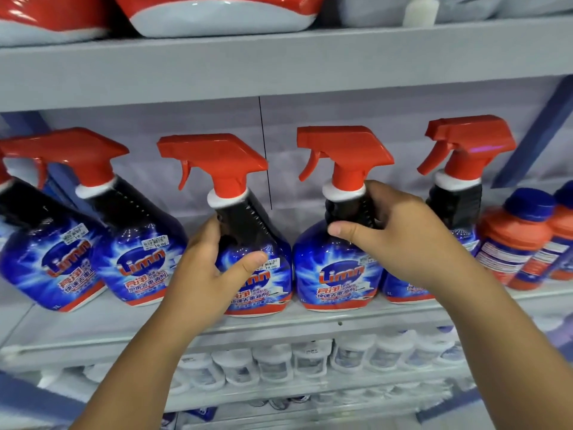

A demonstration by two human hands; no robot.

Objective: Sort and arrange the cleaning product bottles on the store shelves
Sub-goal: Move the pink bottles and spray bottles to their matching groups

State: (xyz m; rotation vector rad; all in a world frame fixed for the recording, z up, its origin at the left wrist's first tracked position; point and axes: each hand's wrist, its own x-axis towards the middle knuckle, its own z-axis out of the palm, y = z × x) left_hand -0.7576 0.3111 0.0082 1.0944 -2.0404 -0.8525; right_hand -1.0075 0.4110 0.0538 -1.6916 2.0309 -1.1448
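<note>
Several blue Limn spray bottles with red trigger heads stand in a row on the middle shelf (279, 328). My left hand (210, 268) grips the centre-left bottle (248, 218) by its dark neck and blue shoulder. My right hand (400, 234) grips the dark neck of the centre-right bottle (338, 274), thumb in front. Both bottles stand upright, bases on the shelf, sides nearly touching. Two bottles at the left (136, 243) lean to the left. Another spray bottle (455, 193) stands behind my right wrist.
Orange bottles with blue caps (514, 240) stand at the right end of the shelf. Red-and-white bags (217, 13) lie on the shelf above. White tubs (273, 361) fill the shelf below. A blue diagonal brace (536, 131) crosses the right rear.
</note>
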